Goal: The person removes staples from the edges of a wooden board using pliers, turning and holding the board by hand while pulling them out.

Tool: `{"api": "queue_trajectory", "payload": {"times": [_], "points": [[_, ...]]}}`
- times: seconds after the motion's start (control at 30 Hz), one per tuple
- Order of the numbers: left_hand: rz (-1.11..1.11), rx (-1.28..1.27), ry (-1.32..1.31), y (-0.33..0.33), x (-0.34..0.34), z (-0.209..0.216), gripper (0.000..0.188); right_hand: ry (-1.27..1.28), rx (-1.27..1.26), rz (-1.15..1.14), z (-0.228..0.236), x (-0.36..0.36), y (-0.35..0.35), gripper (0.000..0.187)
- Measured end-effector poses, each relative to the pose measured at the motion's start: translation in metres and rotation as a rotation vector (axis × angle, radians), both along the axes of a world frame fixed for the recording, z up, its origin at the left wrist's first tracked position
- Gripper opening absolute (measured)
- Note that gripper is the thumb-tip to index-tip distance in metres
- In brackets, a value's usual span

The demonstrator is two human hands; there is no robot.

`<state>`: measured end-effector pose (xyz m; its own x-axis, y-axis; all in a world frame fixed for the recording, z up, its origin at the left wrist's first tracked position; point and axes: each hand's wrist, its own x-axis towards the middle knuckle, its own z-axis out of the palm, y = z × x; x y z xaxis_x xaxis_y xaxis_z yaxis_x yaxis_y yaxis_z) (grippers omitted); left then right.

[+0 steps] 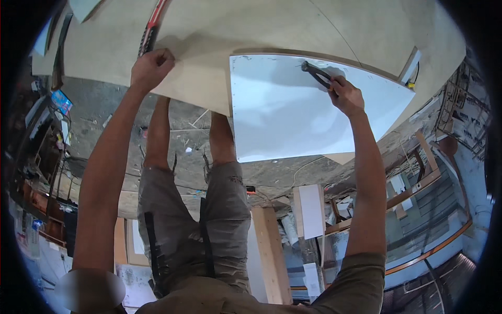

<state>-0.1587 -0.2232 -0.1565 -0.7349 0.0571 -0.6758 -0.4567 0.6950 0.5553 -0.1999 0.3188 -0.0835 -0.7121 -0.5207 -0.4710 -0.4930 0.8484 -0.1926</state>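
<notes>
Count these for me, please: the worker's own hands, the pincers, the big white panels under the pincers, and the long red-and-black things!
Hands (left hand, right hand): 2
Pincers: 1
Big white panel: 1
Long red-and-black thing: 1
Total: 5

Your right hand [346, 98] grips the pincers [317, 76] over the panel [282, 115]; their head points left of that grip and slightly farther away. The panel lies beneath the grip, on the plywood sheet [201, 78]. Well left is your left hand [153, 68], just beside the near end of a long tool [151, 26]. A strip [410, 65] sits right of the grip.
</notes>
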Motion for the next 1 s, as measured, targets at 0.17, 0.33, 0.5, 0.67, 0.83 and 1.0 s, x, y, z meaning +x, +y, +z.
{"api": "queue_trajectory", "payload": {"times": [0.17, 0.33, 0.5, 0.67, 0.83, 1.0], "points": [[0.063, 0.097, -0.137, -0.003, -0.002, -0.008, 0.016, 0.031, -0.036, -0.110, -0.003, 0.014, 0.001, 0.014], [0.137, 0.124, -0.153, -0.010, -0.002, -0.011, 0.016, -0.088, -0.065, -0.103, 0.022, 0.006, -0.026, 0.018], [0.134, 0.181, -0.132, -0.002, -0.005, -0.004, 0.017, -0.317, -0.318, -0.347, 0.065, 0.008, -0.091, 0.031], [0.231, 0.388, -0.100, 0.012, 0.008, 0.001, 0.017, -0.889, -0.217, -0.196, 0.070, 0.038, -0.155, 0.028], [0.076, 0.428, -0.025, 0.064, 0.032, 0.023, 0.034, -1.016, -0.173, -0.432, 0.073, 0.043, -0.178, 0.028], [-0.098, 0.284, 0.040, 0.090, 0.026, 0.042, 0.046, -0.466, 0.019, -0.321, 0.098, 0.022, -0.175, 0.034]]}}
